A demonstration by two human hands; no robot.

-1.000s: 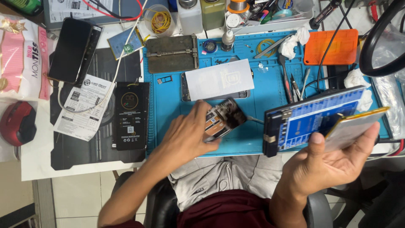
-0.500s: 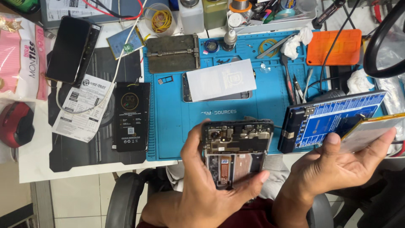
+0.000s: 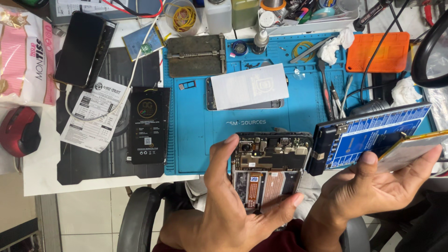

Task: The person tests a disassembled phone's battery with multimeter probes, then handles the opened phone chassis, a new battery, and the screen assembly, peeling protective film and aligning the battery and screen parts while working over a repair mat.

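My left hand (image 3: 233,210) holds an opened phone body (image 3: 268,165) upright near the desk's front edge, its circuit board and bare frame facing me, thumb along its left side and fingers under its bottom. My right hand (image 3: 378,186) is palm up at the lower right and grips a thin flat battery pack (image 3: 415,149) with a yellow edge, thumb pressed on top. Just behind it lies a blue circuit tester board (image 3: 368,135), touching the phone body's right side.
A blue repair mat (image 3: 196,130) covers the desk. On it lie a phone under a white sheet (image 3: 249,86), a metal holder plate (image 3: 196,56), tweezers and screwdrivers (image 3: 329,93), an orange pad (image 3: 378,51). A black box (image 3: 148,123), a dark phone (image 3: 84,49) and a red mouse (image 3: 18,130) sit left.
My left hand picked the phone body up off the mat, brought it toward me and turned it upright. My right hand with the battery pack stayed nearly in place.
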